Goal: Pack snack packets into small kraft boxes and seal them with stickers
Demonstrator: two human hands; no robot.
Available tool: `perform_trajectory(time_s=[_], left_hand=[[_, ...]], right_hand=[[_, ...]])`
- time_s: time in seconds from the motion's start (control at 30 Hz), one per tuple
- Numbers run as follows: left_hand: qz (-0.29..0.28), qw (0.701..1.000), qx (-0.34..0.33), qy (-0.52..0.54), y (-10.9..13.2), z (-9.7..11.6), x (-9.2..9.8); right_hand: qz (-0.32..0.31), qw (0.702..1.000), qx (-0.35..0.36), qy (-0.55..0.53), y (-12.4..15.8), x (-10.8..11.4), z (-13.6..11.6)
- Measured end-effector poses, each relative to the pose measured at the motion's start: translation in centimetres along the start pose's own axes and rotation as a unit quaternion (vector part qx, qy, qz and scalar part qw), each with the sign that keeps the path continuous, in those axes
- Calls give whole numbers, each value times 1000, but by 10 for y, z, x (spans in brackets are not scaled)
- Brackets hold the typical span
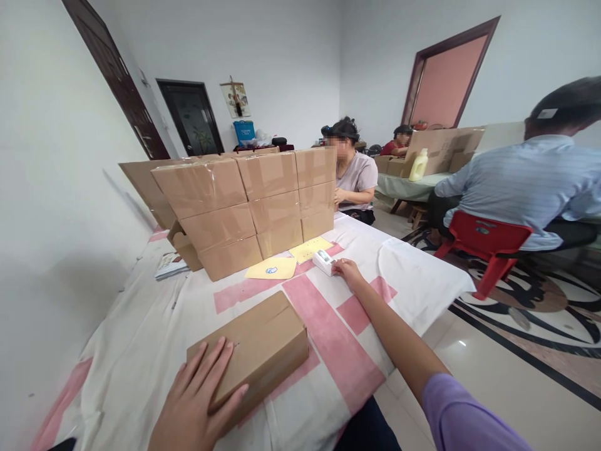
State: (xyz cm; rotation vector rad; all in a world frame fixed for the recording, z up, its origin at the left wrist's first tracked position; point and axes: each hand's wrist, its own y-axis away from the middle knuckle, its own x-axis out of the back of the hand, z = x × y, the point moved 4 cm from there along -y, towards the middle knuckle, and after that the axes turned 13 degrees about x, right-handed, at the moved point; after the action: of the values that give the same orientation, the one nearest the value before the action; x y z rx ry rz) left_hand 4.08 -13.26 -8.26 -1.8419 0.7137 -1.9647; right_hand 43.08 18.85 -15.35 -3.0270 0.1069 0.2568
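A closed brown cardboard box point(263, 344) lies on the table in front of me. My left hand point(197, 401) rests flat on its near left corner, fingers spread. My right hand point(346, 270) is stretched far out across the table. Its fingers curl round the end of a small white device point(323, 261), which lies beside two yellow papers point(291, 260).
A wall of stacked, taped cardboard boxes point(244, 207) stands across the table's far half, which has a white and pink cloth point(413, 282). A person sits behind the boxes; another sits on a red chair point(486, 241) at the right. The wall is close on the left.
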Motion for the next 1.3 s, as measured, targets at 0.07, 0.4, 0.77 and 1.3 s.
perform_trajectory(time_s=[0.07, 0.4, 0.77, 1.3], left_hand=[[1, 1000, 9, 17, -1, 1, 0], [42, 999, -25, 3, -8, 3, 4], [43, 999, -7, 14, -7, 8, 10], [-66, 984, 161, 39, -26, 34, 19]], right_hand=[[-19, 1000, -11, 0, 0, 2, -3], [-41, 997, 45, -47, 17, 0, -18], [-15, 997, 29, -70, 17, 1, -11], [-23, 996, -81, -2, 21, -5, -19]])
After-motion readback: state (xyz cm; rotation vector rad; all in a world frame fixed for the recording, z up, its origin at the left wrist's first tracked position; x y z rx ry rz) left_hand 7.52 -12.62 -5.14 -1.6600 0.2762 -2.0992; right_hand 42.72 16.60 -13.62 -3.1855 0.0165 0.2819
